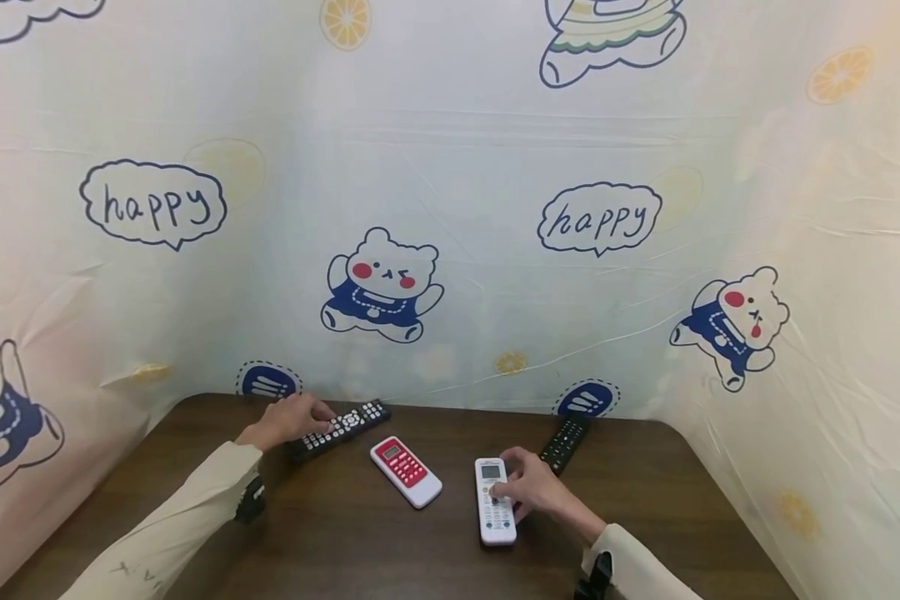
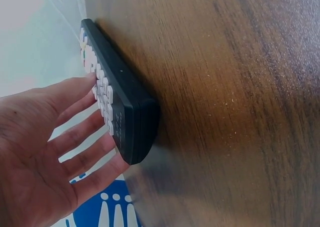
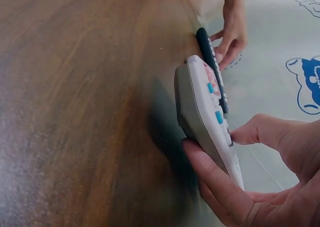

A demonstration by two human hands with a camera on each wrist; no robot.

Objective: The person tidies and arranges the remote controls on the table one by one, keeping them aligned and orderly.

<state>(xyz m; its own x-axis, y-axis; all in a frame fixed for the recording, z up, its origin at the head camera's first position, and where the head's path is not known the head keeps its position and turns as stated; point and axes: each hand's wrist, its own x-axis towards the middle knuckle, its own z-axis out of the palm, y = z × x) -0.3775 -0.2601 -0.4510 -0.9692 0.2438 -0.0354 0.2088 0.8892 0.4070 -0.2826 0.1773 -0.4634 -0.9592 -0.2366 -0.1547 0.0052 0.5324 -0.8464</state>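
In the head view, my left hand is over a black remote control with pale buttons, at the table's back left. The left wrist view shows the thumb on the buttons of that remote, the other fingers along its far side. My right hand grips a white remote control with a small screen. In the right wrist view, the thumb presses on the face of this remote and fingers support its underside; a shadow lies on the table below it.
Between the hands lies a red and white remote control. Behind my right hand, another black remote lies near the back edge. The brown wooden table meets a printed curtain at the back and sides.
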